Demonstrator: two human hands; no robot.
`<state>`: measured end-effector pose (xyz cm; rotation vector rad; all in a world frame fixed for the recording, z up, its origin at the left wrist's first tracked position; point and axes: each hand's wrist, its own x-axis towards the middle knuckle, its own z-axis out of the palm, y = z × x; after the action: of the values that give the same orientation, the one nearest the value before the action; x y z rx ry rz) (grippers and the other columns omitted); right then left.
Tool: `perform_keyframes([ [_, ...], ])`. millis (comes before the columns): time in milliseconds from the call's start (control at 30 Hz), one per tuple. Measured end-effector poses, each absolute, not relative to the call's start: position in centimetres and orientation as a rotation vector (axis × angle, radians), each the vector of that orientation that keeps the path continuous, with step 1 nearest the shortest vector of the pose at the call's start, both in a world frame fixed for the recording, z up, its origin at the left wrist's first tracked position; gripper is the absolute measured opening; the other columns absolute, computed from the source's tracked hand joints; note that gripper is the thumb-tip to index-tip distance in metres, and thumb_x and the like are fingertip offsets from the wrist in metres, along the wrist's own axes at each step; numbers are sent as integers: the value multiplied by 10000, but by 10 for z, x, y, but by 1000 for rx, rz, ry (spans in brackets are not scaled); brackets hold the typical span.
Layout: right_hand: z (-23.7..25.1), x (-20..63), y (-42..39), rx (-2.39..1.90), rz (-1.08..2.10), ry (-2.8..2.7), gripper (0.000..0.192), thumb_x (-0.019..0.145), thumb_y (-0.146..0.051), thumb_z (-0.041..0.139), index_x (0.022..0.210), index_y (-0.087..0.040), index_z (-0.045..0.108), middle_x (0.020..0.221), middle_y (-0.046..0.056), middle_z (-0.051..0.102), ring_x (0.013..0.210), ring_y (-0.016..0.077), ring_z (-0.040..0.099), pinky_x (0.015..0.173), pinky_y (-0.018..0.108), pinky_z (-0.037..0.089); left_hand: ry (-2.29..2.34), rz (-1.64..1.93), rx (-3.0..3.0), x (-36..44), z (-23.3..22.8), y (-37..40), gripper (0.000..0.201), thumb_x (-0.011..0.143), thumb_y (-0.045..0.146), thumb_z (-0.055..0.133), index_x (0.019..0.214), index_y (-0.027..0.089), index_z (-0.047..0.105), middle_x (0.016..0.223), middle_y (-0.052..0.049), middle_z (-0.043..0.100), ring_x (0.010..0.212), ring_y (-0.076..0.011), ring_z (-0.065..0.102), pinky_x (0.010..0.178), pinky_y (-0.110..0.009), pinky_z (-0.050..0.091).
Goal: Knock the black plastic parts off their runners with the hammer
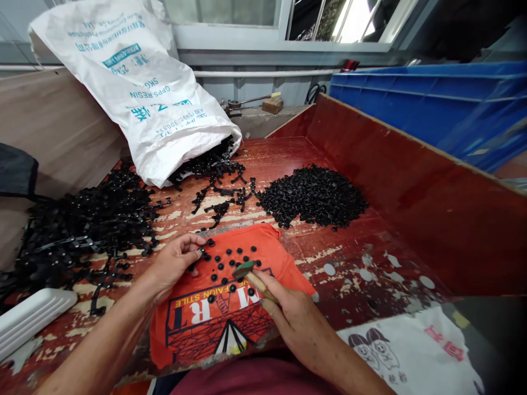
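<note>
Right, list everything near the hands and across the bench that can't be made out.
All in the head view:
- Black piece at the left hand: its shape, mostly covered by that hand.
- Green-headed tool: the handle's far end, hidden in the right hand.
- White sack: its deeper contents, behind its own wall.
- Blue crate: its inside, blocked by its side.
- White plastic item: the rest, cut off by the left edge.

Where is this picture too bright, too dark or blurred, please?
Head view throughout: the window has a washed-out white patch; the upper right corner is almost black; the blue crate looks smeared toward the right edge; the left pile of black parts loses detail; the right hand and orange cloth are fairly clear.
</note>
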<state>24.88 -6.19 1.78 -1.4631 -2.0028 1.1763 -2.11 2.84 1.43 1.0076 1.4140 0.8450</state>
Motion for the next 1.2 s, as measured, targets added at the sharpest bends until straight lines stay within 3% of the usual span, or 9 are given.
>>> perform_keyframes([
  [500, 14, 245, -62, -1539, 1176, -2020, 507, 1007, -269, 433, 1514, -280, 423, 1232, 90, 720, 1108, 271, 691, 1015, 443, 495, 1376, 935, 1000, -18, 12, 23, 354, 657, 276, 730, 944, 193, 541, 576, 102, 551, 438, -76, 534, 456, -191, 445],
  [1200, 16, 245, -61, -1520, 1121, -2034, 506, 994, -248, 450, 1498, -296, 450, 1133, 67, 758, 1012, 243, 723, 926, 374, 536, 1421, 922, 1205, -19, 1, 23, 265, 684, 270, 673, 905, 205, 542, 622, 85, 525, 486, -92, 490, 475, -217, 430],
])
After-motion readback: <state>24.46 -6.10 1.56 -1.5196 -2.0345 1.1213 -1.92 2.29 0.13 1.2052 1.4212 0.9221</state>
